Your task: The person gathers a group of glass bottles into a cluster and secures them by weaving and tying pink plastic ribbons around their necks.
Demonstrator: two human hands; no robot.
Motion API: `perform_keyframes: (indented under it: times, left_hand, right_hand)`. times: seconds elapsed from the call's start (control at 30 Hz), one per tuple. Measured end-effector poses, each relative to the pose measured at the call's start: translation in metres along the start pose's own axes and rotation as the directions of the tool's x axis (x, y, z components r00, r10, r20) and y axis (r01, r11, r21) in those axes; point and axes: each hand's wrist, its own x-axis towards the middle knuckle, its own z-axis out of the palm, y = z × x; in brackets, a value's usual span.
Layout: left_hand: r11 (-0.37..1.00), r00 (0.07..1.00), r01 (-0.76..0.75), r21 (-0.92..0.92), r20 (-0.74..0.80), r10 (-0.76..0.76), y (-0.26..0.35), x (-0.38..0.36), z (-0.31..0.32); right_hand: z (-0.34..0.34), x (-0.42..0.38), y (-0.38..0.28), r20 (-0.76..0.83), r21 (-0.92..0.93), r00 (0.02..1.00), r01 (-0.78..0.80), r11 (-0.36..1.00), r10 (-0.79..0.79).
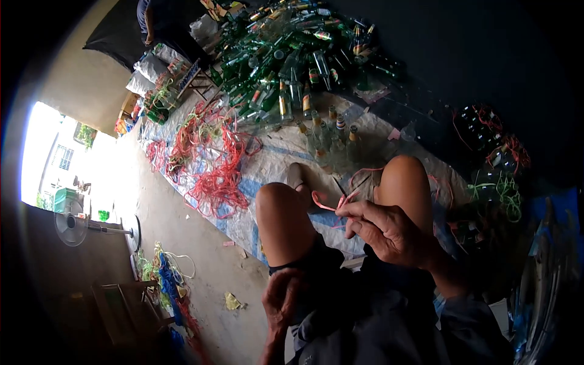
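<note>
My right hand (384,232) is raised between my knees, its thumb and fingers pinched on a strand of pink plastic twine (325,204). A short end of the twine curls out to the left of the fingertips. My left hand (283,297) rests low by my left thigh, fingers curled in, and shade hides whatever may be inside them. Beyond my knees a cluster of clear glass bottles (331,146) stands upright on a white and blue woven sheet (261,164). A tangled heap of pink twine (213,164) lies on the sheet to the left.
A big pile of green bottles (280,55) lies at the back. Twine-wrapped bottles (480,128) stand at the right, with green twine (508,194) near them. Another person (167,30) is at the back left. A fan (72,228) and a wooden frame (125,310) are at the left.
</note>
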Motion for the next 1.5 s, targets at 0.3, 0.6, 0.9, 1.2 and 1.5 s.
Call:
perform_keyframes:
  times: [0.3, 0.6, 0.9, 1.2, 1.5]
  left_hand:
    - [0.925, 0.903, -0.378, 0.043, 0.239, 0.358, 0.02, 0.126, 0.047]
    - [0.993, 0.888, -0.103, -0.056, 0.446, 0.117, 0.021, 0.168, 0.088]
    - [0.93, 0.911, -0.019, -0.367, 0.377, 0.168, 0.065, 0.194, 0.068]
    - [0.878, 0.898, -0.03, -0.477, 0.373, 0.233, 0.094, 0.226, 0.068]
    - [0.887, 0.94, -0.091, -0.452, 0.255, 0.227, 0.107, 0.243, 0.076]
  right_hand:
    - [-0.001, -0.001, 0.008, 0.009, 0.146, 0.998, 0.062, 0.987, -0.064]
    - [-0.05, 0.017, 0.025, -0.132, 0.005, 0.978, 0.166, 0.986, -0.164]
    - [-0.106, 0.046, 0.015, -0.245, -0.208, 0.959, 0.092, 0.974, -0.143]
    - [-0.156, 0.037, -0.031, -0.25, -0.758, 0.931, -0.017, 0.652, -0.267]
    - [-0.202, 0.014, -0.045, -0.438, -0.817, 0.849, -0.238, 0.525, -0.296]
